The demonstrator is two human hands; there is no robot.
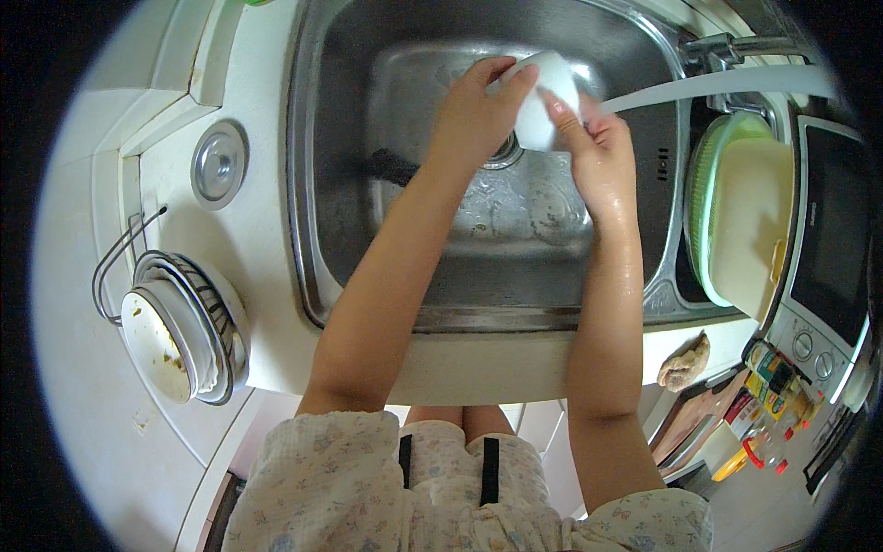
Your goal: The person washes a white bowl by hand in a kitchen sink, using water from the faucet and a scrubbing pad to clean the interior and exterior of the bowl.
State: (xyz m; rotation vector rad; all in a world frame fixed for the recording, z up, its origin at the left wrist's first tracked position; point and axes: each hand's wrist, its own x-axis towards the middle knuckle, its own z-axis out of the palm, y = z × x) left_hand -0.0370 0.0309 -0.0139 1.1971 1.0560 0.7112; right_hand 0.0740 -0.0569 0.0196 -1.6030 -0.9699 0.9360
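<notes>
A smooth white object (548, 103), perhaps a bowl or cup, is held between both my hands above the drain (507, 153) of the stainless steel sink (441, 265). My left hand (479, 103) grips its left side, thumb on the near face. On its right side is my right hand (593, 145), wet and slightly blurred, with the thumb pressed on it. A pale hose or spout (717, 84) reaches in from the right and ends near my right fingers. Water lies on the sink floor. The object's far side is hidden.
Stacked dirty dishes (155, 345) with a wire rack and a round metal lid (219, 165) stand on the left counter. Right of the sink are green basins (705, 207), a cream board (752, 221), a microwave (828, 214) and a crumpled cloth (684, 362). A faucet (721, 52) is at upper right.
</notes>
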